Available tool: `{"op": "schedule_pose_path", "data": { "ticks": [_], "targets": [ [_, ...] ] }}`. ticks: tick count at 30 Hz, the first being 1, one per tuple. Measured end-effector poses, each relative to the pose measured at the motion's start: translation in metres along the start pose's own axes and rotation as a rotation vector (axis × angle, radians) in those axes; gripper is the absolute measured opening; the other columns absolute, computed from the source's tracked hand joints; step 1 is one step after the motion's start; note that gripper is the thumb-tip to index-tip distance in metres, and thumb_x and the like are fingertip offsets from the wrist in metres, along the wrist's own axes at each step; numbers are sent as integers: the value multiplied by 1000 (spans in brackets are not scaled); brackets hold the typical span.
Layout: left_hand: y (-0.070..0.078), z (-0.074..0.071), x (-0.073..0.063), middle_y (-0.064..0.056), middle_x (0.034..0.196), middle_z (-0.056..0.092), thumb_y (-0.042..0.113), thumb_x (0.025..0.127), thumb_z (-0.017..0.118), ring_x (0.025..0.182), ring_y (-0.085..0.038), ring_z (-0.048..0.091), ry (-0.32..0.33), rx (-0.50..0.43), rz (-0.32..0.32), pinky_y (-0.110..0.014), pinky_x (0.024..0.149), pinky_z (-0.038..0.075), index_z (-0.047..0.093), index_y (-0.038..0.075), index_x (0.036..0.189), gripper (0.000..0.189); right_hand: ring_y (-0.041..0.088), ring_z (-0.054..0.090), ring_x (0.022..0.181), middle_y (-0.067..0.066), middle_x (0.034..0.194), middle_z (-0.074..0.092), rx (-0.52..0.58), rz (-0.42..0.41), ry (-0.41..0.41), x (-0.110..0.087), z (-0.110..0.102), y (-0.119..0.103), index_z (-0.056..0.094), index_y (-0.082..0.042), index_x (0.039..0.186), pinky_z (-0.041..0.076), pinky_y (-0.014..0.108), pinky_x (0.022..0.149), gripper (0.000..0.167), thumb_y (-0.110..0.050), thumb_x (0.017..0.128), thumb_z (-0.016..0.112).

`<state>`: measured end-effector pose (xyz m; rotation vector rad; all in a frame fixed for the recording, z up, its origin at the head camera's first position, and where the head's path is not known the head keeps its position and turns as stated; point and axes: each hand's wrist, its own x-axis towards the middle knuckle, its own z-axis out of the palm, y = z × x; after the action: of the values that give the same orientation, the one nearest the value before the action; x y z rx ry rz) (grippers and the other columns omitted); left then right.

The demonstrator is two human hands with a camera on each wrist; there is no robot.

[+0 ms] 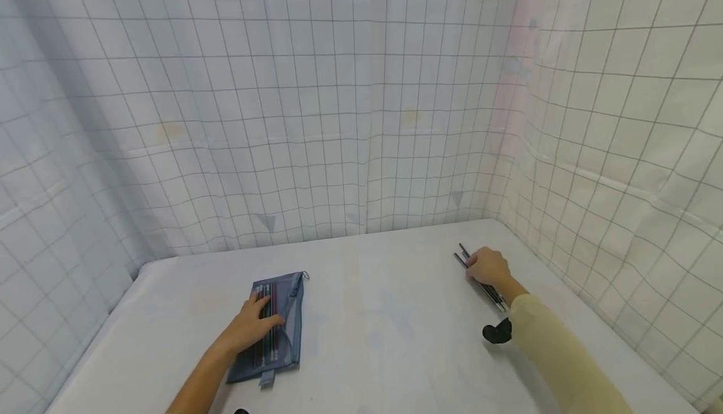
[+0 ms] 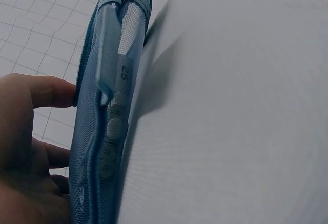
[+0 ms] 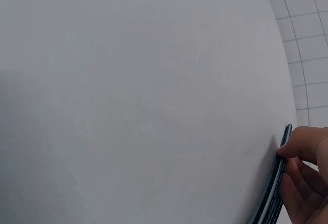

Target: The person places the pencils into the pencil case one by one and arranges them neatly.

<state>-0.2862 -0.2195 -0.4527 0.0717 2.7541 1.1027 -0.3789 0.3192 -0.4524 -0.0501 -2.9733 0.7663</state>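
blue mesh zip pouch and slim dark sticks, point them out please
Blue mesh zip pouch [image 2: 86, 131], left wrist view: on its mesh side.
Slim dark sticks [image 1: 495, 298], head view: on the shafts, towards their near ends.

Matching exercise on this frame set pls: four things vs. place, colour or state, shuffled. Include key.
1. left hand
2. right hand
3. pouch
4. sleeve

A. pale yellow
B. holding a bundle of thin dark sticks
C. blue, lying on the table
D. resting on the pouch

Pairs: 1-D, 2-B, 3-C, 4-A
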Motion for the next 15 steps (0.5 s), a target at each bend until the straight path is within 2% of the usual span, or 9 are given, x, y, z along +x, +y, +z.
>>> {"op": "schedule_pose_path", "data": {
  "ticks": [5, 9, 15],
  "targets": [
    [-1, 1, -1, -41, 162, 0, 39, 94, 65, 144, -66, 2, 1, -7, -3, -79, 110, 10, 25, -13, 156, 90, 31, 67, 90, 20, 105, 72, 31, 27, -9, 1, 0, 2, 75, 3, 111, 55, 46, 73, 30, -13, 86, 73],
    [-1, 1, -1, -41, 162, 0, 39, 94, 65, 144, -65, 1, 1, -9, -1, -79, 110, 10, 26, -13, 156, 90, 32, 67, 91, 22, 110, 71, 128, 53, -6, 3, -1, 4, 75, 3, 113, 54, 44, 72, 29, -14, 89, 72],
    [0, 0, -2, -42, 161, 0, 39, 94, 64, 144, -66, 3, 4, -7, 0, -79, 110, 11, 26, -13, 156, 90, 38, 62, 110, 27, 128, 65, 324, 89, -9, 8, -3, 8, 71, 5, 123, 54, 46, 85, 34, -14, 95, 68]
  ]
}}
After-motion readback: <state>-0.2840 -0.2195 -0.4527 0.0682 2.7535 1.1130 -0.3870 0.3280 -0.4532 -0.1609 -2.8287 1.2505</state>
